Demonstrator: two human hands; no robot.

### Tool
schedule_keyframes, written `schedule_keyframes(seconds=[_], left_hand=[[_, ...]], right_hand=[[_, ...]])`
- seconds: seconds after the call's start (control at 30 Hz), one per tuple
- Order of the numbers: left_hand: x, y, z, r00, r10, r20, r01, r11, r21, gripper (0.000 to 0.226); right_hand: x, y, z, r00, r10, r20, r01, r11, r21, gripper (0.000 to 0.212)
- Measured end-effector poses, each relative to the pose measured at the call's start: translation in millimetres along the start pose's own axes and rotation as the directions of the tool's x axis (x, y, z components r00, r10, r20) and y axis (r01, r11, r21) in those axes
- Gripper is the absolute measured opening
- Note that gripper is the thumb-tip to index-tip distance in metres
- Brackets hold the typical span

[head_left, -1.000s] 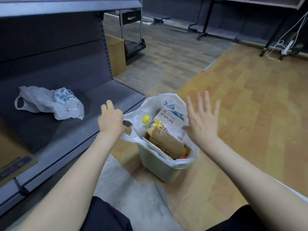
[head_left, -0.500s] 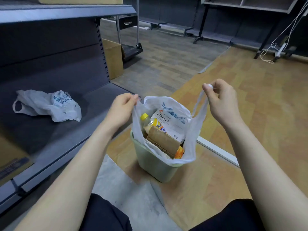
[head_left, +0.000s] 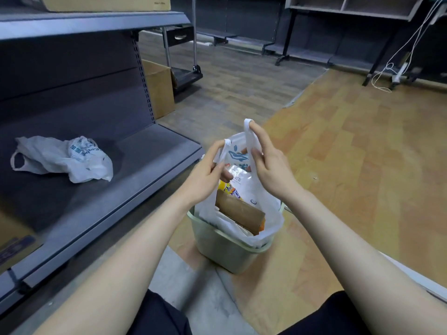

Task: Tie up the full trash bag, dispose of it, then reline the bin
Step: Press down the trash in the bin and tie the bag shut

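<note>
A pale green bin (head_left: 219, 247) stands on the floor in front of me, lined with a white plastic trash bag (head_left: 263, 201) full of cardboard, a yellow bottle and printed packaging. My left hand (head_left: 205, 174) pinches the bag's left handle loop. My right hand (head_left: 268, 163) pinches the right handle loop and holds it slightly higher. Both hands are close together above the bin, with the handles pulled up. A spare crumpled white plastic bag (head_left: 65, 159) lies on the low grey shelf (head_left: 116, 189) to the left.
A cardboard box (head_left: 159, 88) stands on the floor behind the shelf end, with a wheeled cart (head_left: 186, 68) beyond it. Dark shelving lines the far wall, and white cables (head_left: 396, 68) hang at the right. A white strip lies on the wooden floor to the right.
My hands went from open over the bin to gripping the bag's two handles. They then lifted the handles and brought them together above the bin.
</note>
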State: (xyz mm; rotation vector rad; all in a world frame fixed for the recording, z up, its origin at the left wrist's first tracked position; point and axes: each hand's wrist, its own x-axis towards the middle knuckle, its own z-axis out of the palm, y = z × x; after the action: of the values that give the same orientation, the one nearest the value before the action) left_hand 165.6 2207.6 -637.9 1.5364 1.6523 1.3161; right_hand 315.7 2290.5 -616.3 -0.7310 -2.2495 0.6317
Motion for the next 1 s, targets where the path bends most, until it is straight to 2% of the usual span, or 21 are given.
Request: schedule_keyframes(seconds=[0.07,0.13,0.23,0.3,0.43,0.5,0.57,0.63,0.7,0.77,0.8,0.87,1.0], left_hand=[[1.3,-4.6,-2.2,1.000,0.012,-0.007,-0.011,0.995,0.103,0.045],[3.0,-7.1,0.6,1.000,-0.001,-0.028,0.004,0.992,0.127,0.049],[3.8,-10.7,6.6,0.999,0.029,-0.044,-0.020,0.981,0.191,0.052],[3.3,-12.3,10.3,0.996,0.079,-0.030,-0.068,0.961,0.267,0.052],[2.0,-10.8,19.9,0.990,0.140,-0.014,-0.134,0.965,0.225,0.049],[1.8,-13.5,19.8,0.991,0.130,-0.039,-0.119,0.968,0.221,0.050],[-0.4,-14.6,17.4,0.988,0.128,-0.091,-0.111,0.979,0.171,0.051],[-1.9,-16.1,13.8,0.985,0.118,-0.130,-0.102,0.987,0.124,0.051],[-1.6,-20.8,8.5,0.985,0.091,-0.149,-0.078,0.992,0.095,0.049],[0.8,-26.2,2.4,0.980,0.044,-0.194,-0.038,0.999,0.034,0.045],[1.1,-28.1,0.8,0.978,0.035,-0.204,-0.034,0.999,0.007,0.044],[-1.8,-25.6,3.3,0.979,0.050,-0.197,-0.050,0.999,0.004,0.043],[-2.2,-20.1,7.1,0.979,0.063,-0.191,-0.075,0.996,-0.054,0.050]], right_hand=[[4.6,8.1,3.2,0.999,-0.023,-0.036,0.022,0.999,-0.027,0.056],[7.0,13.3,9.9,0.999,-0.016,-0.049,0.011,0.994,-0.110,0.059],[10.5,21.8,21.0,0.993,0.027,-0.112,-0.062,0.945,-0.321,0.057],[13.9,27.3,24.0,0.988,0.099,-0.118,-0.136,0.923,-0.359,0.057],[7.4,28.4,39.2,0.994,0.081,0.076,-0.080,0.997,-0.017,0.068],[-4.1,24.5,57.4,0.975,0.133,0.179,-0.142,0.989,0.036,0.063],[-11.2,20.9,72.7,0.934,0.179,0.308,-0.191,0.982,0.008,0.038],[-16.5,18.0,77.4,0.904,0.193,0.381,-0.222,0.975,0.031,0.025],[-21.3,15.6,77.8,0.905,0.145,0.400,-0.170,0.985,0.030,0.038],[-28.3,17.0,82.6,0.901,0.072,0.427,-0.036,0.995,-0.092,0.060],[-30.3,19.6,85.6,0.886,0.055,0.461,0.029,0.985,-0.173,0.064],[-30.0,29.6,90.9,0.857,0.084,0.508,0.087,0.949,-0.302,0.062],[-32.0,53.5,102.9,0.866,0.088,0.492,0.051,0.964,-0.262,0.062]])
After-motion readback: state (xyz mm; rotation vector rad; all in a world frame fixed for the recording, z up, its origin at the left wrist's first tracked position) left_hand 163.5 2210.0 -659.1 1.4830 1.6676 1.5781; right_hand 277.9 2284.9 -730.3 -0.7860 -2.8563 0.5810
